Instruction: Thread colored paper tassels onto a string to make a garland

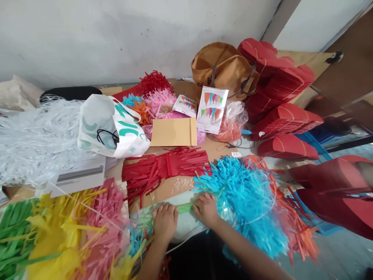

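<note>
Between my two hands a narrow light-green tissue-paper strip (185, 208) lies folded or rolled on the pale work surface. My left hand (165, 220) has its fingers curled over the strip's left end. At the other end my right hand (206, 210) presses down with bent fingers. Fringed green ends seem to show left of my left hand, partly hidden. Just beyond the hands lies a fringed red tissue-paper piece (167, 165), its solid band in the middle. A big heap of blue paper tassels (247, 202) reaches close to my right hand.
Fringed green (14, 221), yellow (55, 233) and pink paper (106, 217) lie at left, below white shreds (35, 140). Further back are a white bag (99, 124), a brown envelope (171, 132), a picture card (212, 111) and a brown bag (224, 70). Red bundles (288, 120) stand right.
</note>
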Demonstrator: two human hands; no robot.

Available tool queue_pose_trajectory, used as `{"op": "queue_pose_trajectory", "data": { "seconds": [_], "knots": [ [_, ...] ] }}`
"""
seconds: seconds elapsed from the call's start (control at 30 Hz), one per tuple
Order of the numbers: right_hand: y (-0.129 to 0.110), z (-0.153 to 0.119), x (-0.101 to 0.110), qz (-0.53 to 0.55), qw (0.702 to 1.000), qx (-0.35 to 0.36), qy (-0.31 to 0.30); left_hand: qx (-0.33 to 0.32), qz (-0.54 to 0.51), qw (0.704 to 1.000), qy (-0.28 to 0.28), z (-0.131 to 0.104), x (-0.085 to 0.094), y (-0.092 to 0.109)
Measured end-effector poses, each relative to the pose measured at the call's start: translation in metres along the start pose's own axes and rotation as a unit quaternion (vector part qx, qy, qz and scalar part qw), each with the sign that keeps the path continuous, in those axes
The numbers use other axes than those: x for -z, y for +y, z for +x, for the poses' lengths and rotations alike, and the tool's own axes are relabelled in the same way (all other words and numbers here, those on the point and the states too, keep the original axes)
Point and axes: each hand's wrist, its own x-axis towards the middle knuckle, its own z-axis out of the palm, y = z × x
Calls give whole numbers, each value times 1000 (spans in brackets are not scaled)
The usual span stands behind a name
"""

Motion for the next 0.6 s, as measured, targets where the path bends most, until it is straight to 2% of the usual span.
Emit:
{"op": "queue_pose_trajectory", "data": {
  "seconds": [0.2, 0.37, 0.47, 0.53, 0.6],
  "knots": [
    [0, 0, 2, -15, 1000, -5, -13, -8, 17, 1000, -13, 5, -1, -3],
    [0, 2, -1, -4, 999, 0, 33, -3, 18, 1000, -10, 3, -3, -2],
    [0, -2, -5, -12, 997, -34, 67, 0, 12, 1000, 12, 0, -5, -2],
    [0, -8, -9, -30, 994, -52, 88, -19, 6, 999, 28, -3, -5, -2],
    [0, -14, -13, -43, 995, -25, 91, -54, 1, 998, 36, -4, -4, -2]
  ]
}}
